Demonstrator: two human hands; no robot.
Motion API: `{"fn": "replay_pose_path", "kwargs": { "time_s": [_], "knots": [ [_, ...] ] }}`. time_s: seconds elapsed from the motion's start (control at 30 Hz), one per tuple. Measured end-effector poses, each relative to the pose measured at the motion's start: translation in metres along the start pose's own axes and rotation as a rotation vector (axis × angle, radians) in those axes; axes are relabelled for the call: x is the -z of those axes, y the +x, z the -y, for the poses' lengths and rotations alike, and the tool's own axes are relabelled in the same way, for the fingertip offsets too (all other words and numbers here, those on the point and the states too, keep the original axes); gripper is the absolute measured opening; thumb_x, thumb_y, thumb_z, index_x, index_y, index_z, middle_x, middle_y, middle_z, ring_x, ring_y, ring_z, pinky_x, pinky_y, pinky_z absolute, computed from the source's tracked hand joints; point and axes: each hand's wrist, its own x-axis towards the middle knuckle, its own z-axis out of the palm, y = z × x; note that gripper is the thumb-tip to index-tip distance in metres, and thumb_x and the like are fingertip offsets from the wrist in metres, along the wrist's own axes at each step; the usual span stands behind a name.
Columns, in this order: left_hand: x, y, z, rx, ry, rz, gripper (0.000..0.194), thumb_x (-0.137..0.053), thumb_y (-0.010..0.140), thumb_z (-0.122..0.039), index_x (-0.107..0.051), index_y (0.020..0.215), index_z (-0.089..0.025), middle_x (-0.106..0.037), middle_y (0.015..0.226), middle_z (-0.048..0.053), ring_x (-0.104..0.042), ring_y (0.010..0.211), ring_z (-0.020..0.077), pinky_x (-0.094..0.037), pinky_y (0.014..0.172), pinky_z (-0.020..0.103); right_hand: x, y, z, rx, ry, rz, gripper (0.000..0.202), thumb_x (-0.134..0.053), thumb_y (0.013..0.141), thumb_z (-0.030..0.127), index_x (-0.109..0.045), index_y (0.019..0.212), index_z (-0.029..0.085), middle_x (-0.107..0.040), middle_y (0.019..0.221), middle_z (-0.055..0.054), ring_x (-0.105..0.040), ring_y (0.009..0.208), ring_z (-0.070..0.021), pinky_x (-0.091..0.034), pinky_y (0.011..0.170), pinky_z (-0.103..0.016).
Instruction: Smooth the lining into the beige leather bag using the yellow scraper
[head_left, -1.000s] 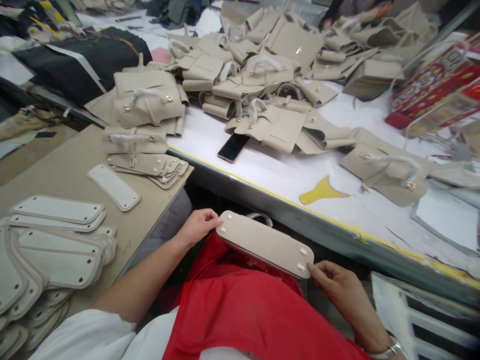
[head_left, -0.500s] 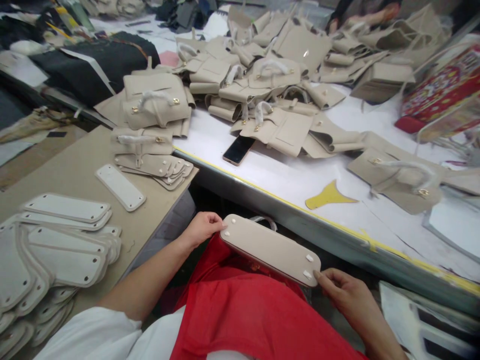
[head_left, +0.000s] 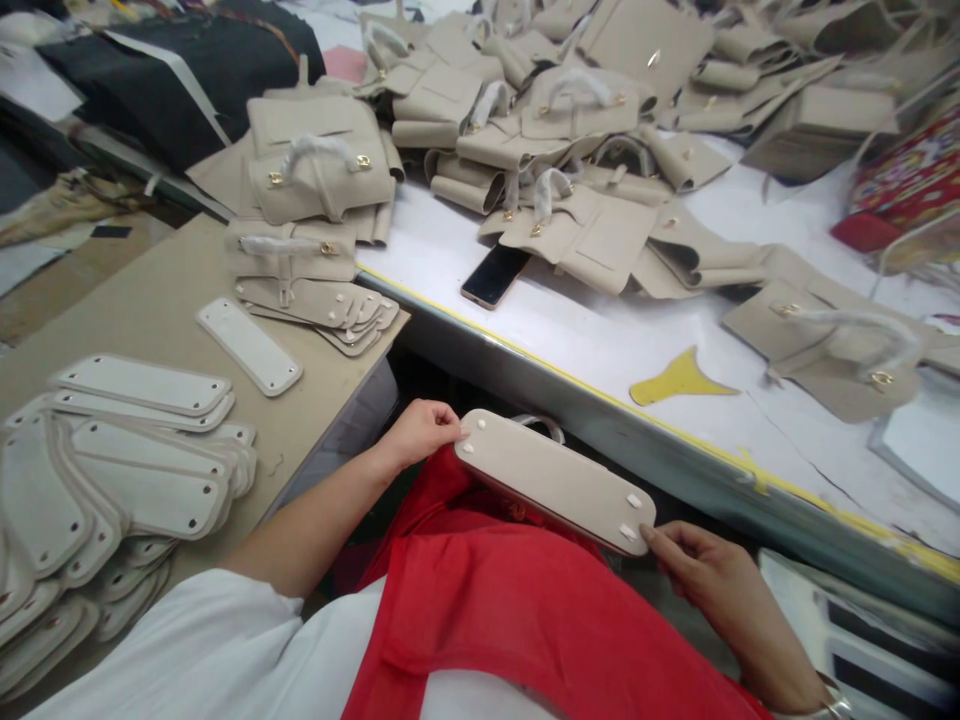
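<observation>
On the tan side table (head_left: 150,320) at the far left, a fanned stack of white base panels (head_left: 112,480) lies near its front edge, with one single white panel (head_left: 249,345) further back and a small pile of beige bag parts (head_left: 300,270) at its right corner. The left hand (head_left: 420,432) is closed on the left end of a beige bag base (head_left: 553,480), fingers curled over the rim; the base is held in the lap above a red apron (head_left: 495,610), below the front edge of the white table (head_left: 600,340). The right hand (head_left: 709,575) pinches the base's right end, fingertips touching the corner by two small white tabs. On the white table lie a dark phone (head_left: 495,275) near the front edge, a yellow cut-out (head_left: 679,380) to its right, and heaps of beige bags (head_left: 585,130) towards the back.
</observation>
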Motion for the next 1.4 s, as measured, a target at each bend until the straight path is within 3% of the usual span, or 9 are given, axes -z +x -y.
{"fn": "replay_pose_path", "kwargs": {
  "time_s": [0.37,0.43,0.5,0.57,0.67,0.73,0.9,1.17,1.4],
  "knots": [
    [0.001,0.003,0.012,-0.105,0.127,-0.011,0.024,-0.063,0.067,-0.036,-0.058,0.063,-0.013,-0.055,0.054,-0.001,-0.045,0.049,0.0079,-0.033,0.047,0.019,0.009,0.0,0.004,0.043,-0.192,0.029,0.04,-0.049,0.072,0.056,-0.054,0.059,0.018,-0.048,0.047,0.001,-0.041,0.042,-0.0109,-0.031,0.04,-0.023],
    [0.001,0.004,0.013,-0.131,0.18,-0.018,0.024,-0.061,0.069,-0.037,-0.06,0.063,-0.013,-0.058,0.058,0.0,-0.048,0.053,0.0095,-0.035,0.05,0.019,0.015,-0.001,0.012,0.084,-0.374,-0.042,0.036,-0.05,0.074,0.053,-0.057,0.066,0.019,-0.054,0.053,0.0,-0.047,0.046,-0.0134,-0.034,0.044,-0.025],
    [0.001,0.004,0.014,-0.144,0.207,-0.018,0.025,-0.06,0.069,-0.037,-0.06,0.063,-0.013,-0.059,0.059,0.0,-0.049,0.054,0.0102,-0.035,0.051,0.02,0.013,-0.001,0.031,0.194,-0.518,-0.226,0.034,-0.05,0.076,0.052,-0.059,0.078,0.019,-0.06,0.065,-0.002,-0.054,0.055,-0.0168,-0.039,0.051,-0.028],
    [0.001,0.004,0.013,-0.149,0.215,-0.019,0.025,-0.06,0.069,-0.038,-0.06,0.062,-0.013,-0.059,0.058,0.0,-0.049,0.054,0.0104,-0.035,0.051,0.02,-0.004,0.001,0.061,0.426,-0.561,-0.364,0.038,-0.05,0.079,0.051,-0.058,0.095,0.018,-0.062,0.085,-0.007,-0.058,0.073,-0.0203,-0.045,0.066,-0.032],
    [0.001,0.004,0.011,-0.149,0.212,-0.022,0.025,-0.06,0.069,-0.037,-0.06,0.062,-0.013,-0.059,0.059,0.001,-0.05,0.055,0.0107,-0.036,0.052,0.021,-0.048,0.013,0.107,0.821,-0.573,-0.234,0.055,-0.056,0.076,0.051,-0.049,0.119,0.016,-0.053,0.117,-0.013,-0.05,0.105,-0.0245,-0.039,0.091,-0.037],
    [0.001,0.003,0.01,-0.147,0.192,-0.018,0.025,-0.06,0.07,-0.038,-0.06,0.063,-0.013,-0.06,0.06,0.001,-0.05,0.055,0.0107,-0.037,0.052,0.02,-0.078,0.025,0.128,0.908,-0.597,-0.136,0.071,-0.06,0.071,0.056,-0.042,0.126,0.013,-0.048,0.123,-0.015,-0.045,0.111,-0.0271,-0.036,0.095,-0.04],
    [0.001,0.003,0.01,-0.123,0.143,-0.008,0.025,-0.06,0.07,-0.037,-0.058,0.062,-0.014,-0.053,0.05,-0.002,-0.042,0.045,0.0078,-0.033,0.045,0.019,-0.113,0.045,0.139,0.871,-0.644,-0.063,0.07,-0.063,0.066,0.054,-0.045,0.119,0.012,-0.052,0.11,-0.015,-0.048,0.099,-0.0277,-0.039,0.087,-0.041],
    [0.002,0.004,0.007,-0.078,0.11,-0.003,0.022,-0.061,0.068,-0.034,-0.057,0.061,-0.014,-0.051,0.046,-0.003,-0.041,0.042,0.0072,-0.032,0.043,0.018,-0.117,0.042,0.141,0.905,-0.672,-0.102,0.059,-0.059,0.067,0.046,-0.046,0.112,0.01,-0.052,0.104,-0.014,-0.046,0.096,-0.0274,-0.037,0.086,-0.039],
    [0.004,0.004,0.007,-0.156,0.237,-0.048,0.02,-0.06,0.067,-0.032,-0.059,0.06,-0.013,-0.057,0.056,0.0,-0.047,0.05,0.0093,-0.034,0.048,0.02,-0.121,0.045,0.14,0.9,-0.712,-0.111,0.058,-0.059,0.068,0.048,-0.047,0.11,0.01,-0.052,0.103,-0.015,-0.047,0.092,-0.0276,-0.037,0.082,-0.038]
  ]
}}
